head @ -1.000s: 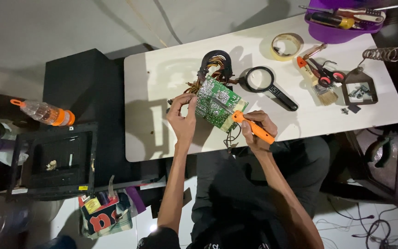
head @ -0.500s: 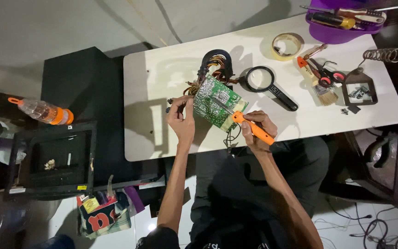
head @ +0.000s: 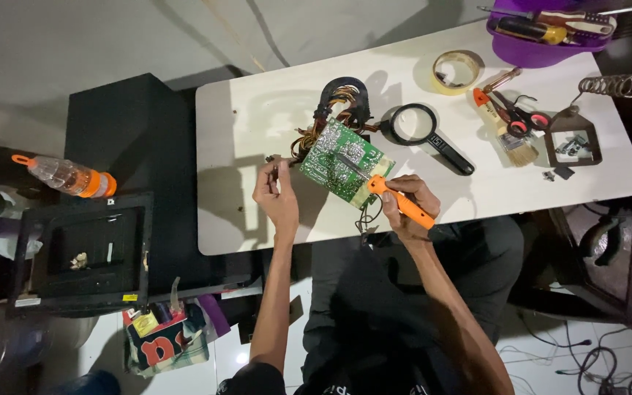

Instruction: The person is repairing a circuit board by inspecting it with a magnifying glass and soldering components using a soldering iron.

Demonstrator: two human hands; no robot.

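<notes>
White table (head: 257, 110), right hand (head: 411, 208) around soldering iron (head: 396, 201)

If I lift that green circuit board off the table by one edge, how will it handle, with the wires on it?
The green circuit board looks like a flat rigid plate, so it should stay stiff and probably feel light. The bundle of coloured wires at its far edge is floppy and would likely drag or snag. The right hand has an orange-handled soldering iron over it; small parts may be fragile.

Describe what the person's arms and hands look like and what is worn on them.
Both forearms are bare to above the elbow, slender, with no gloves, watch, rings or bands visible on the left hand or right hand. Dark short sleeves begin near the shoulders, matching the dark clothing below.
</notes>
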